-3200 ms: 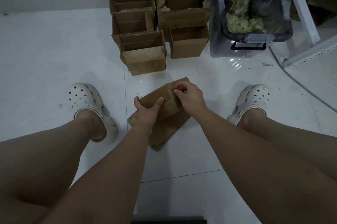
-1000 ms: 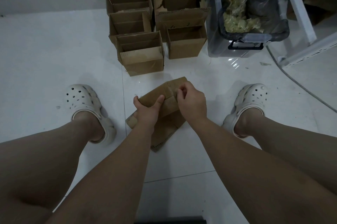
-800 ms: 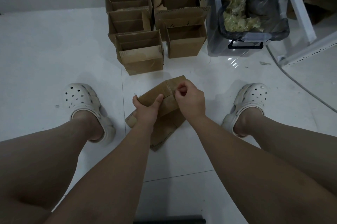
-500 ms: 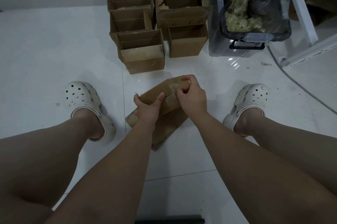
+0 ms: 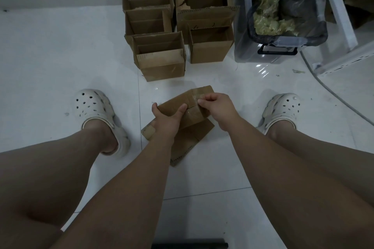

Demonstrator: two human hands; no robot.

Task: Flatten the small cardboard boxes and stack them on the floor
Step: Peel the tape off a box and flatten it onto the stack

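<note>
We've got one taped box (image 5: pixel 174 105) dead centre. Our left hand (image 5: pixel 166 121) is curled round its 9 o'clock end and our right hand (image 5: pixel 218 109) is pinching the tape on top. One flattened piece (image 5: pixel 190 141) lies under it on the floor (image 5: pixel 60 56), and about seven open boxes (image 5: pixel 162 66) sit at 12 o'clock.

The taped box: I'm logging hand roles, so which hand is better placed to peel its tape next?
Right, probably. The right hand pinches at the tape along the top seam of the box, while the left hand grips that box's left end, steadying it above the flattened cardboard.
</note>
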